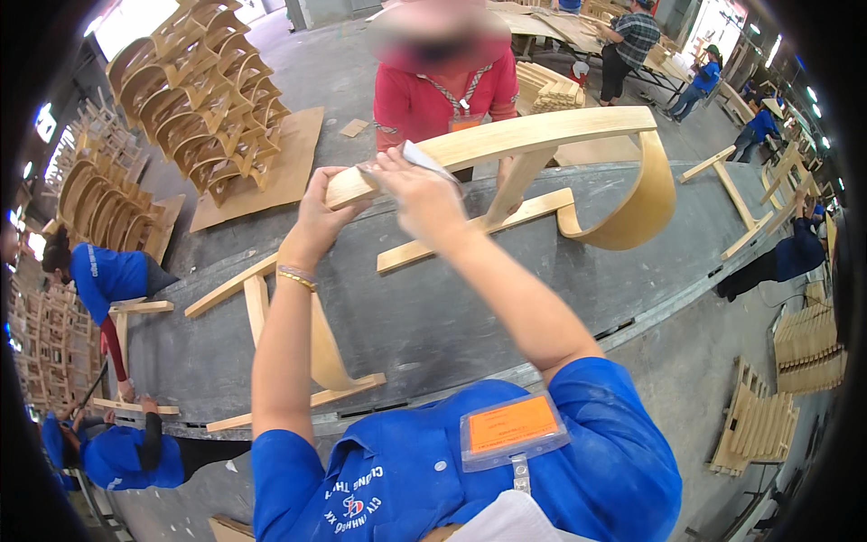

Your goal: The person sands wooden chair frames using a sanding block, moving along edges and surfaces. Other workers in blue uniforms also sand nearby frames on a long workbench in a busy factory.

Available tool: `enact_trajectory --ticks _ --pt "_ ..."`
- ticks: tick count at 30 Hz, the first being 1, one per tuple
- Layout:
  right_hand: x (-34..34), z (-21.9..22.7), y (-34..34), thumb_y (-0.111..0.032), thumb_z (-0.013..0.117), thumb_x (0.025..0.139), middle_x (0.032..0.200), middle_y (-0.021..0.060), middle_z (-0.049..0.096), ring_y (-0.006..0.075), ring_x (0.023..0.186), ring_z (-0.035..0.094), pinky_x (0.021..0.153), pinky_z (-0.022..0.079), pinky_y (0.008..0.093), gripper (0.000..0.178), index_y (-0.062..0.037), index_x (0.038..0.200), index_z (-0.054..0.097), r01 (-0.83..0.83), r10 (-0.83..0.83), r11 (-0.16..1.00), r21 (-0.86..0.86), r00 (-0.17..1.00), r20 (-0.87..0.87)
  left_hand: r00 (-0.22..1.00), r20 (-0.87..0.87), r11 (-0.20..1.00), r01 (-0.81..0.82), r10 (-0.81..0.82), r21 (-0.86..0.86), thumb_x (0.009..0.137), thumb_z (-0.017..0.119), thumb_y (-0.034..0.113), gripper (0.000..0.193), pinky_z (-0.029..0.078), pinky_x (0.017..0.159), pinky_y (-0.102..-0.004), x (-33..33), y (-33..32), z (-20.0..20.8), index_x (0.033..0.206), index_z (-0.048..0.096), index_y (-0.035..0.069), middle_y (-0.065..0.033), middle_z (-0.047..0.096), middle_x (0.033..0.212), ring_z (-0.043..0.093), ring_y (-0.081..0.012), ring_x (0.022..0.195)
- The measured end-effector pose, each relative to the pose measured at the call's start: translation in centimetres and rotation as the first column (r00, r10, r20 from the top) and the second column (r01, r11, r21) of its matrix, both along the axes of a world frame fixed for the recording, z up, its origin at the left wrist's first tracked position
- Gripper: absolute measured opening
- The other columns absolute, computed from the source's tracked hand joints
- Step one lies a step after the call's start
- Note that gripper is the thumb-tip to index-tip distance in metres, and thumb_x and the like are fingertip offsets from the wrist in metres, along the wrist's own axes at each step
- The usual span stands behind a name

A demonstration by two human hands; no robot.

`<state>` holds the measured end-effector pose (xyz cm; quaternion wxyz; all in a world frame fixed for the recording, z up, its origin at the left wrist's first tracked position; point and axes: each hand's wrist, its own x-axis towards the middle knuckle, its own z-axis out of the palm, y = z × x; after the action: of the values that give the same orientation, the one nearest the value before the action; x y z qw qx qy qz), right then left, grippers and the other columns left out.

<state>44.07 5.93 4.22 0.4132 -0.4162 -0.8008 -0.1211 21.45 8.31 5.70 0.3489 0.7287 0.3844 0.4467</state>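
Note:
A pale wooden chair frame point(542, 131) stands on its side on the grey work table, its upper rail raised toward me. It has a crosspiece, a lower rail and a curved bent-wood part point(646, 203) at the right. My left hand point(323, 210) is closed around the left end of the upper rail. My right hand point(420, 194) presses a folded grey-white sheet, which looks like sandpaper point(424, 161), onto the rail just beside it. The sheet's underside is hidden by my fingers and the wood.
A second chair frame point(257, 303) lies on the grey table point(415, 334) under my left forearm. Across the table stands a person in a red shirt point(442, 95). Curved wooden parts point(203, 99) are stacked at the far left. Co-workers in blue point(113, 280) work at the left end.

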Motion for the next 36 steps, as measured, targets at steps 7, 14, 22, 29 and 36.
enact_trajectory --ticks 7,14,22,29,36 --pt "16.7 4.4 -1.1 0.002 0.060 0.088 0.131 0.0107 0.073 0.0297 0.114 0.072 0.098 0.059 0.0401 0.053 -0.0160 0.137 0.069 0.580 -0.594 0.803 -0.139 0.799 -0.097 0.935 0.349 0.997 0.079 -0.067 -0.020 0.081 0.088 0.001 0.062 0.052 0.100 -0.0294 1.6 -0.2 -2.2 0.133 0.056 0.006 -0.0033 0.064 0.124 0.060 -0.0127 0.116" --pt "-6.5 0.5 -0.9 0.009 0.066 0.077 0.133 0.0134 0.071 0.0317 0.125 0.067 0.107 0.054 0.0430 0.057 -0.0092 0.131 0.070 0.073 -0.071 0.996 0.042 0.996 -0.053 0.966 0.256 0.989 -0.002 -0.037 0.149 0.092 0.078 0.008 0.046 0.052 0.102 -0.0352 1.9 2.2 -3.7 0.133 0.059 0.002 -0.0098 0.065 0.123 0.064 -0.0209 0.117" --pt "9.3 3.1 -2.0 0.006 0.057 0.090 0.128 0.0100 0.074 0.0276 0.115 0.073 0.097 0.060 0.0392 0.056 -0.0241 0.135 0.073 0.463 -0.491 0.848 -0.257 0.869 -0.055 0.867 0.477 0.979 0.197 -0.146 -0.059 0.084 0.086 0.002 0.059 0.053 0.099 -0.0313 2.5 0.7 -4.5 0.132 0.051 0.007 -0.0038 0.062 0.121 0.062 -0.0131 0.116" --pt "-5.1 0.9 -1.9 0.006 0.060 0.083 0.131 0.0157 0.071 0.0308 0.123 0.069 0.106 0.054 0.0413 0.052 -0.0089 0.133 0.069 0.252 -0.255 0.966 0.057 0.965 0.060 0.999 -0.008 0.853 -0.025 0.034 0.521 0.086 0.082 0.003 0.053 0.054 0.095 -0.0321 2.2 2.8 -4.7 0.130 0.053 0.005 -0.0051 0.062 0.121 0.063 -0.0148 0.113" --pt "0.0 1.0 -3.2 0.003 0.063 0.088 0.135 0.0117 0.072 0.0275 0.124 0.069 0.106 0.055 0.0422 0.047 -0.0117 0.133 0.072 0.190 -0.192 0.981 -0.042 0.981 -0.028 0.920 0.367 0.989 0.111 -0.141 0.102 0.084 0.084 0.003 0.056 0.055 0.094 -0.0315 2.7 1.0 -4.9 0.130 0.052 0.004 -0.0068 0.065 0.119 0.065 -0.0154 0.111"
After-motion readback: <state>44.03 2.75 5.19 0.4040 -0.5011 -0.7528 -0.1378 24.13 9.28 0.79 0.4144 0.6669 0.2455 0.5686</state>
